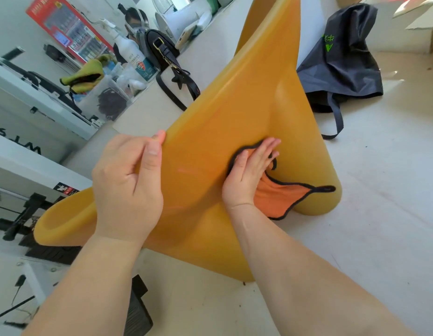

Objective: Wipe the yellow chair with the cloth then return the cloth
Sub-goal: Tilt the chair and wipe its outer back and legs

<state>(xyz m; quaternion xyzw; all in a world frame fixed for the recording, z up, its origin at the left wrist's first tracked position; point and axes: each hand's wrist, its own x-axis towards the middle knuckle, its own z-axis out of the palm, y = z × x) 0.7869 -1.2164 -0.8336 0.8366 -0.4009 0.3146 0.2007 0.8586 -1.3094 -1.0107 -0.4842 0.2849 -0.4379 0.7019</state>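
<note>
Forearms: two, bare, entering from the bottom edge and reaching up toward centre frame.
Black ridged block (138,311): one, on the floor at bottom centre, between the forearms; what it is cannot be told.
Left grip (128,185): centre left, back of hand to the camera. Fingers are curled over the chair's upper-left edge, thumb laid along the near face. Closed round that edge.
Right grip (249,175): just right of centre. Palm down, fingers straight and together, pointing to the upper right. Spread flat and pressing the cloth against the chair, nothing clasped.
Cloth (278,200): one, orange with black trim. Partly under the right palm, the rest trailing to the lower right. Its black hanging loop lies on the chair's right leg.
Yellow chair (222,105): one, tipped over on the floor, filling mid-frame. Long axis runs from lower left to the top edge, right of centre. Two leg ends are plain: an open tube mouth at lower left, a rounded end at right.
Floor (380,190): pale, right half of frame.
Dark grey bag (344,57): one, green print, slumped at upper right, behind the chair.
Black handbag (162,44): one, upper centre left, strap trailing toward the chair.
White spray bottle (130,52): one, upright, just left of the handbag.
Yellow-green rag (87,73): one, draped over a clear bin, upper left.
Red box (65,32): one, far upper left.
</note>
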